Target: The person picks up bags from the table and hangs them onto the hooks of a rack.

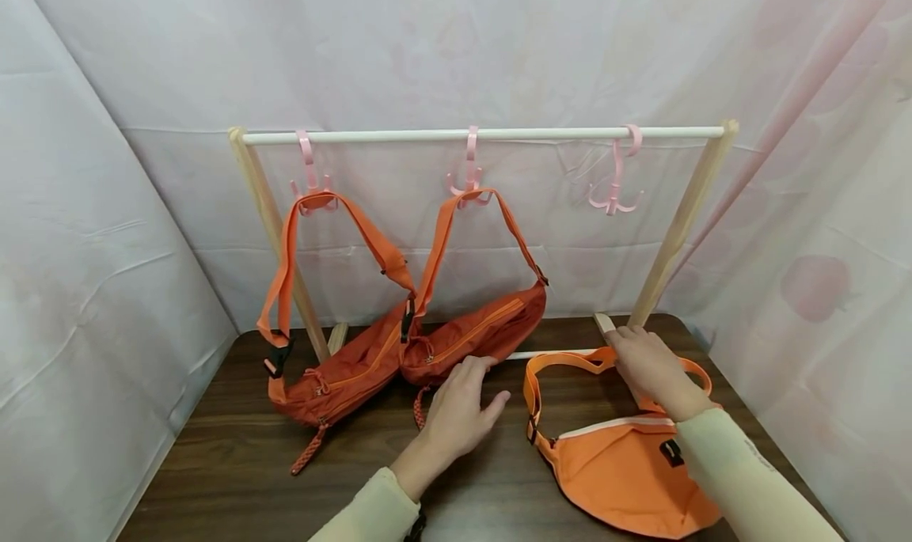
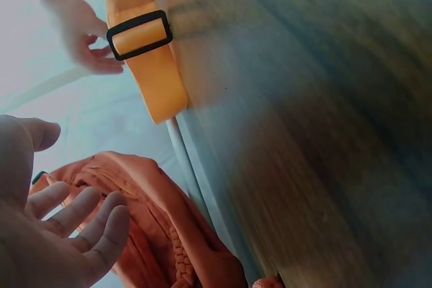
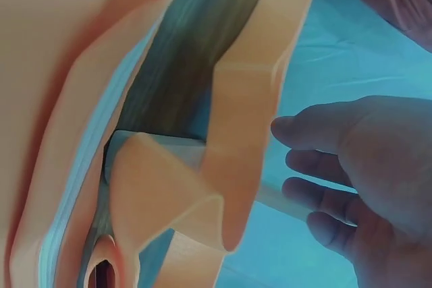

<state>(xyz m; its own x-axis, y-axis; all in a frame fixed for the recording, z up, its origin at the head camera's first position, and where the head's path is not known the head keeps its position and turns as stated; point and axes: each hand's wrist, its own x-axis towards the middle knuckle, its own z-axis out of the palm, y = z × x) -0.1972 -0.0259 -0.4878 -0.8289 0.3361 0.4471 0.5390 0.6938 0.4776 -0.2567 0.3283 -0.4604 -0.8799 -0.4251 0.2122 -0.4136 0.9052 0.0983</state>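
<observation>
A bright orange waist bag [image 1: 627, 471] with a pale zip lies on the table at the right, its strap [image 1: 563, 359] looped up behind it. My right hand [image 1: 651, 368] is over that strap; in the right wrist view its loosely bent fingers [image 3: 317, 166] are beside the strap [image 3: 243, 126], not round it. My left hand [image 1: 459, 411] hovers with relaxed, spread fingers in front of the middle dark orange bag [image 1: 477, 332]. That bag hangs by its strap from the middle pink hook [image 1: 470, 170]. Another dark orange bag [image 1: 349, 376] hangs from the left pink hook [image 1: 308, 162].
A rack with a white rail [image 1: 541, 134] and wooden posts [image 1: 684, 221] stands at the back of the dark wooden table [image 1: 214, 471]. A third pink hook [image 1: 614, 178] hangs at the rail's right. Pale curtains [image 1: 427, 43] surround the table.
</observation>
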